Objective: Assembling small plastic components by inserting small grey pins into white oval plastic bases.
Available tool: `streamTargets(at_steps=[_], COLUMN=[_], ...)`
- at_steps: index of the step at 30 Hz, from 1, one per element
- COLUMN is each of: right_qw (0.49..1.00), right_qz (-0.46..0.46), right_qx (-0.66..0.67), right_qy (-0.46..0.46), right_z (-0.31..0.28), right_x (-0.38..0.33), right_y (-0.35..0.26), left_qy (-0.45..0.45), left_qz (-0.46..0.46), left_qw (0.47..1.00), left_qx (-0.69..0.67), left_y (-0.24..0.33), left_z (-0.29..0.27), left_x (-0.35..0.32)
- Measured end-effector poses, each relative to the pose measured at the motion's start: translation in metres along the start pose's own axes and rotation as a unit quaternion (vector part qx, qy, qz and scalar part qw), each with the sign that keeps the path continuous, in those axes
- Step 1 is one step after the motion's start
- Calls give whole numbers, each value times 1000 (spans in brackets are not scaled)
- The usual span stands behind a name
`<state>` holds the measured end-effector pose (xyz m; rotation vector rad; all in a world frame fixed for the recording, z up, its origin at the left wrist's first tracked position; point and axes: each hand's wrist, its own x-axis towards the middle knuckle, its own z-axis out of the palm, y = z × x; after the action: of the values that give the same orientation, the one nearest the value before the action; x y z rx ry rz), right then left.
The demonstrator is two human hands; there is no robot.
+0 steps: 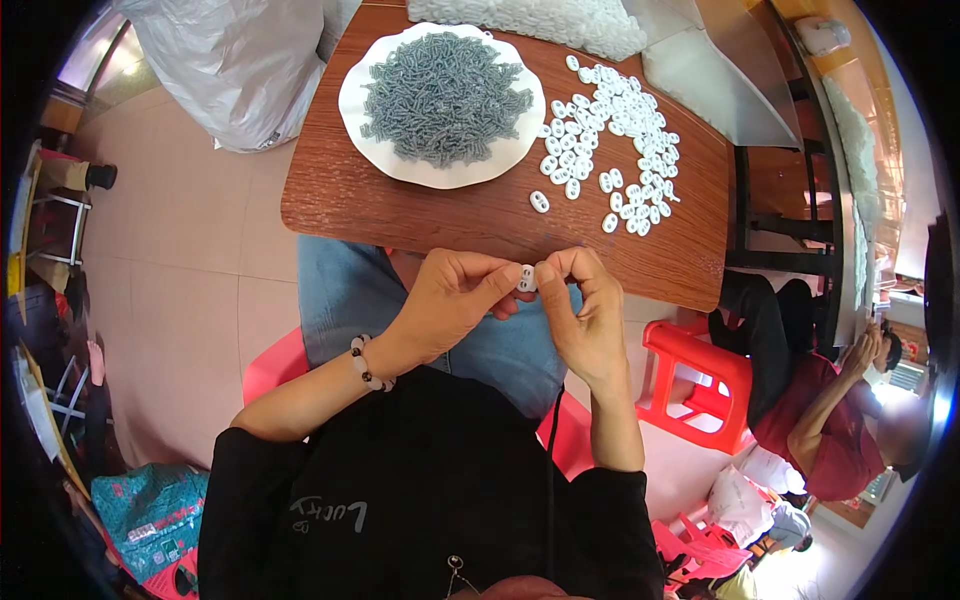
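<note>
both hands meet just below the near edge of the wooden worktop, over the person's lap: the left hand and the right hand each pinch, thumb against fingertips, one side of a single small white oval plastic piece, so both grips are closed on that piece. on the worktop, well apart from the hands, a white plate carries a heap of small grey-blue coiled parts, and to its right lies a loose scatter of white oval pieces. a beaded bracelet sits on the left wrist.
</note>
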<state>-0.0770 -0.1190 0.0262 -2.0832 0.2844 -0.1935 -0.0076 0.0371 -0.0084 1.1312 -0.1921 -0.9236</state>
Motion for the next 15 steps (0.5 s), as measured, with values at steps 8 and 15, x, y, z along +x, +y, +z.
streamTargets(at_steps=[8, 15], right_qw=[1000, 998], right_qz=[-1, -57], right_qx=[-19, 23], right_qy=[6, 22], right_z=[-2, -9], right_x=[0, -4], right_y=[4, 3], left_qy=[49, 50], left_qz=[43, 36], left_qw=[998, 996], left_qx=[8, -60], left_y=[-4, 1], left_z=[5, 7], left_x=[-2, -5])
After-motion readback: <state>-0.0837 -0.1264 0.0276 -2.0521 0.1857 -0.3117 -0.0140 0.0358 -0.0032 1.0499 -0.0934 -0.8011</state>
